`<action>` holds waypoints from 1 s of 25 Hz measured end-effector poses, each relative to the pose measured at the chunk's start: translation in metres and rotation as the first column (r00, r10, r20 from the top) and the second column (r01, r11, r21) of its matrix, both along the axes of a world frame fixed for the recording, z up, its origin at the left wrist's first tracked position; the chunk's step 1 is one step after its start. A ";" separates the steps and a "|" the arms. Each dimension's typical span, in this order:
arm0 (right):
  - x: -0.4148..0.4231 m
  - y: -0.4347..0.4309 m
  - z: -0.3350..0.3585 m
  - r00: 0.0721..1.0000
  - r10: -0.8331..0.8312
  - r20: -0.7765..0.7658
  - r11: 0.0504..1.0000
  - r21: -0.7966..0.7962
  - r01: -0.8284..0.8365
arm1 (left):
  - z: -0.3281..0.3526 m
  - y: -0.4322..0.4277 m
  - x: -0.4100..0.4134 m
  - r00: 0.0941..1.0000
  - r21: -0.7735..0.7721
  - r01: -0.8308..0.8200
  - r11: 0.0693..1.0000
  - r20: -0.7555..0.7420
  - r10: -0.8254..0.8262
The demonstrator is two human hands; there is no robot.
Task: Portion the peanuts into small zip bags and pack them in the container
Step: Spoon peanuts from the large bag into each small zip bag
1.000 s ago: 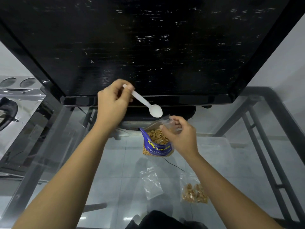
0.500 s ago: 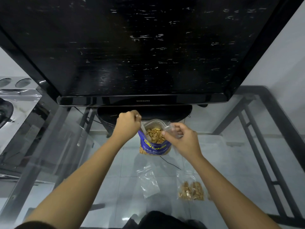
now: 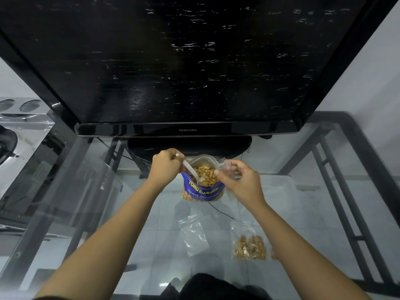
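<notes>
Head view: left hand [image 3: 165, 164] clenched round white spoon [image 3: 189, 169], its bowl dipped in the open blue peanut pouch [image 3: 203, 191] standing on the glass table [image 3: 303, 213]. Right hand [image 3: 238, 180] pinches small clear zip bag [image 3: 227, 165] at the pouch's right rim. Nearer: empty bag [image 3: 194, 237] and filled bag [image 3: 250, 246], both flat.

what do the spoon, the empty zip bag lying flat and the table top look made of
Spoon: likely plastic, white, matte, thin and slightly translucent.
Empty zip bag: probably thin clear plastic film; see-through, with glossy creases.
Table top: apparently glass, smooth and glossy; the floor tiles show through it.
</notes>
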State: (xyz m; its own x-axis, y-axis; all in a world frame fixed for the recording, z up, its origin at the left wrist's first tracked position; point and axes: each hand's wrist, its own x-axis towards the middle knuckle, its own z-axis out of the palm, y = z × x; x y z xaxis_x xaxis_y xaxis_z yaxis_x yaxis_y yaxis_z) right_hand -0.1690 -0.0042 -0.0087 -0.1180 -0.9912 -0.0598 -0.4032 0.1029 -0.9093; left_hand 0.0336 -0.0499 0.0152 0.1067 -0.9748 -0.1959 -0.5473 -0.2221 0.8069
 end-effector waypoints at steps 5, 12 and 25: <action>-0.001 0.000 -0.001 1.000 0.002 0.020 1.000 0.008 -0.003 | -0.004 -0.001 0.000 0.955 0.149 -0.073 0.986 -0.275 0.113; -0.004 -0.001 0.006 1.000 -0.010 -0.018 1.000 0.004 0.010 | -0.015 -0.011 0.017 0.827 0.197 -0.212 0.957 -0.486 0.283; 0.031 -0.009 0.015 0.981 -0.012 -0.194 0.976 -0.218 -0.032 | 0.068 0.001 0.010 0.978 -0.387 0.114 0.915 -0.117 -0.171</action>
